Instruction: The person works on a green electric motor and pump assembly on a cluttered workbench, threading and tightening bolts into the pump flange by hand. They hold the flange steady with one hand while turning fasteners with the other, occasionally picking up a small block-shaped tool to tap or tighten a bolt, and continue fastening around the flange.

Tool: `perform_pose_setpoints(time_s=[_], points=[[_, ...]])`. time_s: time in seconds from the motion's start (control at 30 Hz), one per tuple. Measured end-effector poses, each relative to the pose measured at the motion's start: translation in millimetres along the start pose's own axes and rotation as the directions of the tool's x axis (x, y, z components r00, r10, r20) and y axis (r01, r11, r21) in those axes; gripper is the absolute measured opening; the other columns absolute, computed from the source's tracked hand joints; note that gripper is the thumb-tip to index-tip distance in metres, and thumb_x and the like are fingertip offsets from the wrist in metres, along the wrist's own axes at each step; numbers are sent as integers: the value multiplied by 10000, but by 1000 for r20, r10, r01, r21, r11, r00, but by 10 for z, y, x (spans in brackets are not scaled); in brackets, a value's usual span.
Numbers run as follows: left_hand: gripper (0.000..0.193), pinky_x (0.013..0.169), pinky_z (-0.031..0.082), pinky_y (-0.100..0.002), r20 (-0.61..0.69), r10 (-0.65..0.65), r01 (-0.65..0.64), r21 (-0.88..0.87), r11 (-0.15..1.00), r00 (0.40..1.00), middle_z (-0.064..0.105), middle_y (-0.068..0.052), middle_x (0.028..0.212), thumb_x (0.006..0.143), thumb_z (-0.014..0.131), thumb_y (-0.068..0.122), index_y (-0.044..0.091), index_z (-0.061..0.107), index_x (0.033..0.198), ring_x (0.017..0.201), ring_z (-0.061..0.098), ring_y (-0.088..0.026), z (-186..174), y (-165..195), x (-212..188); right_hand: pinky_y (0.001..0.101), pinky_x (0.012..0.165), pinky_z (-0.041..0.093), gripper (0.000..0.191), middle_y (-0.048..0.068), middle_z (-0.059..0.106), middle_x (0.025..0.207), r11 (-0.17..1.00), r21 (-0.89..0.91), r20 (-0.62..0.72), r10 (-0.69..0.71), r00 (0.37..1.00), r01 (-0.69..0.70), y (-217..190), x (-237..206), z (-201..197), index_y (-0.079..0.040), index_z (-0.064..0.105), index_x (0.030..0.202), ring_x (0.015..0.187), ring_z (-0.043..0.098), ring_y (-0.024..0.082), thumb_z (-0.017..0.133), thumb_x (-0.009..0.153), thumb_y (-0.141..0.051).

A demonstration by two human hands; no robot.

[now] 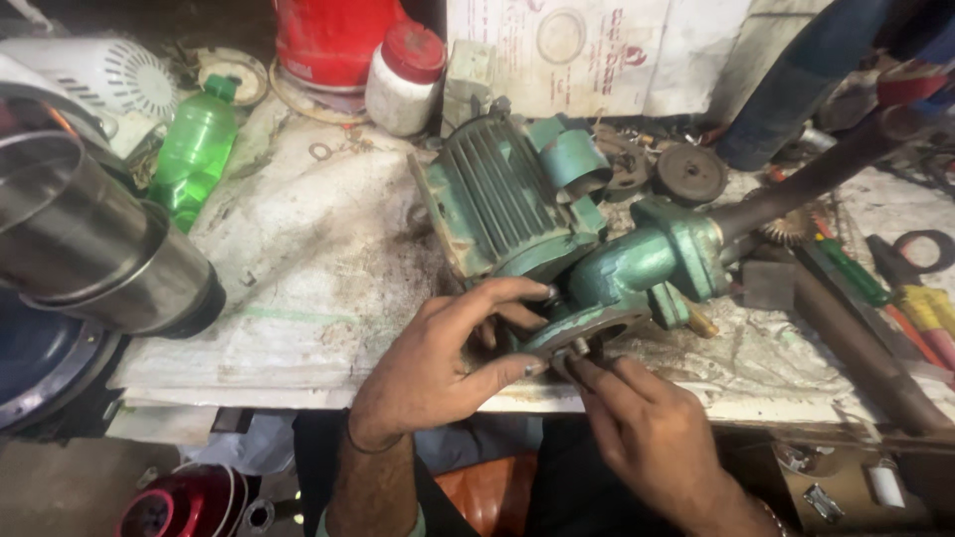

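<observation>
Head view: both hands [448, 358] [637, 418] pinch pump flange [587, 333].

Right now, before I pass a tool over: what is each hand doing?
Left hand: closed, fingers gripping the green pump by its flange.
Right hand: fingers pinching a small bolt at that flange.

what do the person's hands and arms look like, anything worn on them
Both hands are bare, no gloves. The left hand has a thin dark band around the wrist, and a pale green sleeve edge shows lower on that forearm. The right hand shows a hint of a wrist band at the frame edge.
</observation>
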State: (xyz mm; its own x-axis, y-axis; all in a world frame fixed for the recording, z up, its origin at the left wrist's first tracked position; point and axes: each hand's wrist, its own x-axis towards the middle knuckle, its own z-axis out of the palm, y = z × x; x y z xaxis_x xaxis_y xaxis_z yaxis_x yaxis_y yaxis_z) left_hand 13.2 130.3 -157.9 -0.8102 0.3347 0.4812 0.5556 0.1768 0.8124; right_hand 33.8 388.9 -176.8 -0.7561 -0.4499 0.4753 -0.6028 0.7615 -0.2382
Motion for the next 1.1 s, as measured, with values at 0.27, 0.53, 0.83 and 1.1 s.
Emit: perform_pose_setpoints(time_s=[0.27, 0.53, 0.83, 1.1], points=[[603, 699, 568, -309, -3, -6, 6, 5, 1000, 1000, 802, -88, 1065, 819, 847, 171, 92, 609, 1368, 793, 731, -164, -32, 114, -9, 404, 560, 560, 425, 95, 665, 809, 1000, -10, 9, 14, 1000, -14, -43, -1, -23, -111, 742, 1171, 637, 686, 289, 763, 749, -64], [600, 688, 571, -303, 12, -24, 24, -32, 999, 1000, 807, -76, 1066, 827, 838, 188, 96, 605, 1372, 800, 746, -156, -51, 107, -17, 400, 556, 562, 371, 86, 676, 809, 998, -57, -66, -3, 998, -1, -53, -31, 19, -101, 748, 1135, 618, 683, 272, 764, 765, -75], [577, 761, 591, -317, 14, 47, -46, -46, 998, 999, 800, -108, 1089, 864, 827, 159, 68, 592, 1384, 917, 775, -175, -61, 101, 9, 365, 504, 564, 377, 77, 692, 795, 996, -94, -78, -2, 997, -5, -36, 13, 44, -114, 753, 1135, 556, 684, 231, 779, 760, -94], [580, 733, 594, -311, 24, 19, -17, -48, 999, 1000, 802, -110, 1085, 861, 826, 171, 71, 591, 1381, 892, 781, -168, -61, 136, -50, 384, 542, 563, 357, 69, 690, 774, 990, -140, -108, -6, 994, -9, -101, -20, 25, -118, 768, 1112, 587, 688, 250, 776, 755, -100]])
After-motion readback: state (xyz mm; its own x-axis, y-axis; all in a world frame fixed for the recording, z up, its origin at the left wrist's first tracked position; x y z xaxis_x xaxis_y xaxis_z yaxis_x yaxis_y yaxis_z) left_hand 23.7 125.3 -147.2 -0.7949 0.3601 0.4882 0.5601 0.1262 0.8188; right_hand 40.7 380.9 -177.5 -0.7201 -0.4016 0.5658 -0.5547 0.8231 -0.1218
